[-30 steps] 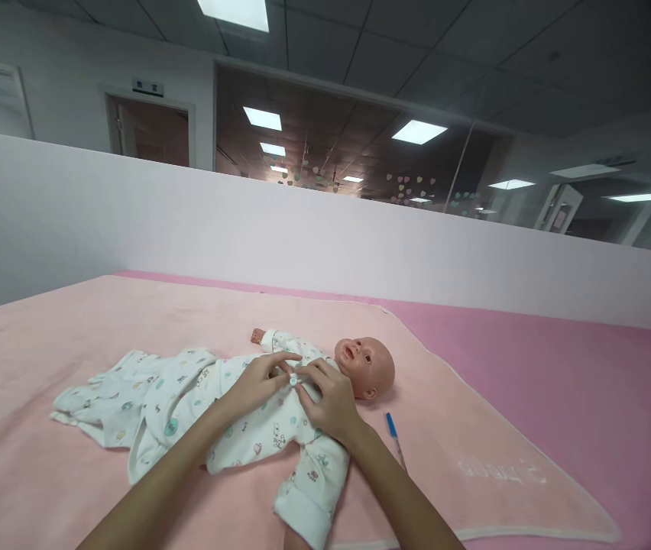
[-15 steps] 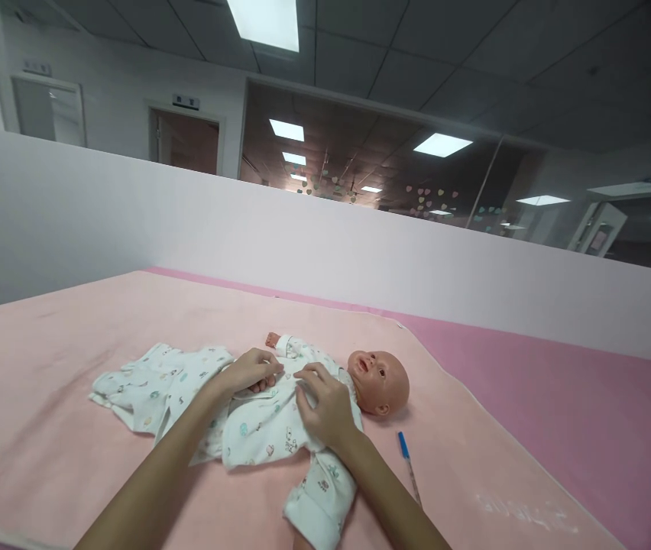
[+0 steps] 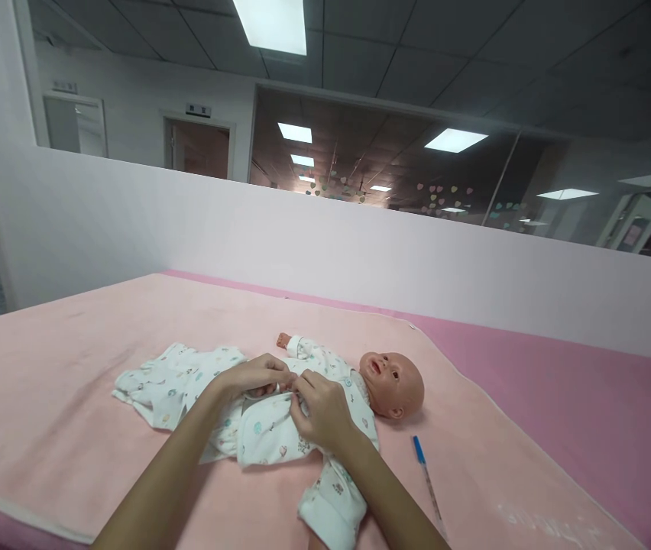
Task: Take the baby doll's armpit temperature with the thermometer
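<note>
A baby doll (image 3: 393, 383) lies on its back on a light pink blanket (image 3: 73, 367), head to the right. It wears a white printed romper (image 3: 188, 386) whose legs trail to the left. My left hand (image 3: 257, 376) and my right hand (image 3: 317, 412) meet over the doll's belly, both with fingers curled, pinching the front edges of the romper together. One doll hand (image 3: 284, 339) sticks out of the far sleeve. The near sleeve (image 3: 328, 500) lies beside my right forearm.
A blue-capped pen (image 3: 425, 470) lies on the blanket right of my right arm. The darker pink surface (image 3: 589, 397) extends to the right. A low white partition wall (image 3: 360, 252) runs behind, with glass and office doors beyond.
Both hands have shifted from the doll's chest down toward its belly along the romper front. The view has swung slightly, so the doll sits further right and lower.
</note>
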A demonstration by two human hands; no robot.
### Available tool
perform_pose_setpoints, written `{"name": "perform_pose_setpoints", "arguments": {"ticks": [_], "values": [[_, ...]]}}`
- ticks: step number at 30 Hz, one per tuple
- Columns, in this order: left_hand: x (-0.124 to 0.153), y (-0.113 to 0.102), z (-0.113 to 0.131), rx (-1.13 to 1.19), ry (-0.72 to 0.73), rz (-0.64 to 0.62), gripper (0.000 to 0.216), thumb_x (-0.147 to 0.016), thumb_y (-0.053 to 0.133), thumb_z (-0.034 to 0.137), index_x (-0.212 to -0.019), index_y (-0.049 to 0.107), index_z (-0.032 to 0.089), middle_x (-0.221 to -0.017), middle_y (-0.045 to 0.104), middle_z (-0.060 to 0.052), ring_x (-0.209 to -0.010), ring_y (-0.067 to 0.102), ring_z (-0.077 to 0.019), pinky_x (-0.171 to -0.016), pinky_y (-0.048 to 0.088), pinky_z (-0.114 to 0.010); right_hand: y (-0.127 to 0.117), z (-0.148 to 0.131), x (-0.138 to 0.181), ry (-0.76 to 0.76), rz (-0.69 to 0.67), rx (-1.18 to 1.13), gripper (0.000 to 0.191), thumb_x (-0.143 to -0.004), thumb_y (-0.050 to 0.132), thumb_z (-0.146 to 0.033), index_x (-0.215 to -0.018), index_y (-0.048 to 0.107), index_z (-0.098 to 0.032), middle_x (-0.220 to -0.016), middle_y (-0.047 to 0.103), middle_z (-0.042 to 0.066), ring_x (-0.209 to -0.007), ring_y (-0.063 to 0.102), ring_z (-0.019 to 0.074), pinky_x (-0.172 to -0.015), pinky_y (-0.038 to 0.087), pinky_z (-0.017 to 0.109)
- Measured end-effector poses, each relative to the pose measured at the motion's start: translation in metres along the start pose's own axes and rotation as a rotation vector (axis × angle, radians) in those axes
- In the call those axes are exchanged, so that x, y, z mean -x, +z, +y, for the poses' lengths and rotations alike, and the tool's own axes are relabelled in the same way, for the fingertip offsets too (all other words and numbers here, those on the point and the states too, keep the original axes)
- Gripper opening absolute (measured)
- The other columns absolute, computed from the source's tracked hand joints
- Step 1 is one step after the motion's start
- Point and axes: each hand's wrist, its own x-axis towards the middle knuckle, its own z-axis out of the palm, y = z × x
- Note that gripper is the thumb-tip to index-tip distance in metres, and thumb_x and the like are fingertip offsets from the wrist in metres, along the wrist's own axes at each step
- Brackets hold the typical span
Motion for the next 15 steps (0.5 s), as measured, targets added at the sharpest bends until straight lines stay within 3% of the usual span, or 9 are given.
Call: {"name": "perform_pose_setpoints", "arguments": {"ticks": [5, 9, 15], "values": [[0.0025, -0.0028, -0.0002, -0.023, 0.051, -0.112, 0.033, -0.061, 0.064, 0.043, -0.079, 0.059, 0.016, -0.059, 0.042, 0.004, -0.049, 0.031, -0.0064, -0.045, 0.022, -0.02, 0.0035, 0.0001, 0.0015, 0.038, 0.063, -0.013, 0.009, -0.078, 0.042, -0.019, -0.073, 0.05, -0.018, -0.068, 0.05, -0.001, -0.058, 0.041, 0.0087, -0.05, 0.023, 0.023], [0.0032, 0.0003, 0.0031, -0.124, 0.136, -0.108, 0.032, -0.053, 0.072, 0.034, -0.076, 0.057, 0.016, -0.059, 0.039, 0.005, -0.056, 0.032, -0.0081, -0.049, 0.023, -0.021, 0.0026, -0.0005, 0.0017, 0.069, 0.073, -0.053, 0.012, -0.081, 0.041, -0.02, -0.076, 0.052, -0.018, -0.069, 0.051, -0.001, -0.059, 0.042, 0.0085, -0.051, 0.024, 0.023], [0.0015, 0.0024, 0.002, -0.146, 0.145, -0.1, 0.029, -0.053, 0.071, 0.032, -0.072, 0.054, 0.017, -0.058, 0.035, 0.006, -0.056, 0.029, -0.0082, -0.049, 0.022, -0.021, 0.0015, -0.002, -0.0002, 0.074, 0.07, -0.073, 0.013, -0.081, 0.042, -0.02, -0.077, 0.055, -0.019, -0.069, 0.053, 0.0, -0.06, 0.043, 0.0088, -0.052, 0.025, 0.023]]}}
